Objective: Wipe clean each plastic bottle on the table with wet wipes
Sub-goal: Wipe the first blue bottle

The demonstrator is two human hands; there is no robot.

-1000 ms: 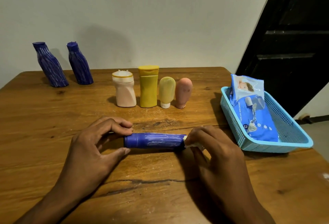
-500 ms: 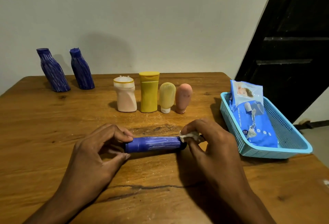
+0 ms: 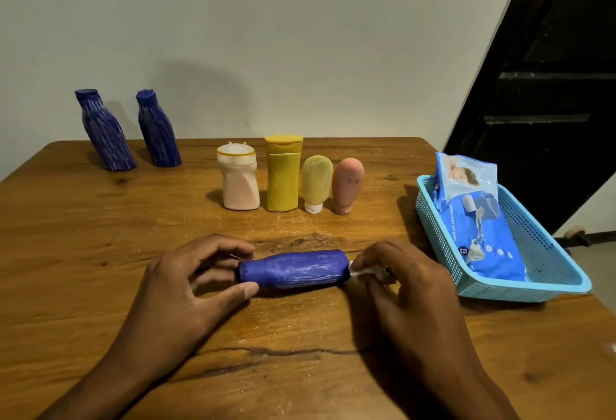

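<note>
- The lying blue bottle (image 3: 293,269) now shows its broad shouldered side, rolled between the hands.
- The wet wipe (image 3: 361,271) sits at its base.

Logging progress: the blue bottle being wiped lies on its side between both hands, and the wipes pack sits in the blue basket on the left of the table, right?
Not quite. The head view shows the wipes pack in the blue basket on the right of the table, not the left. The blue bottle does lie on its side between the left hand and right hand.
</note>
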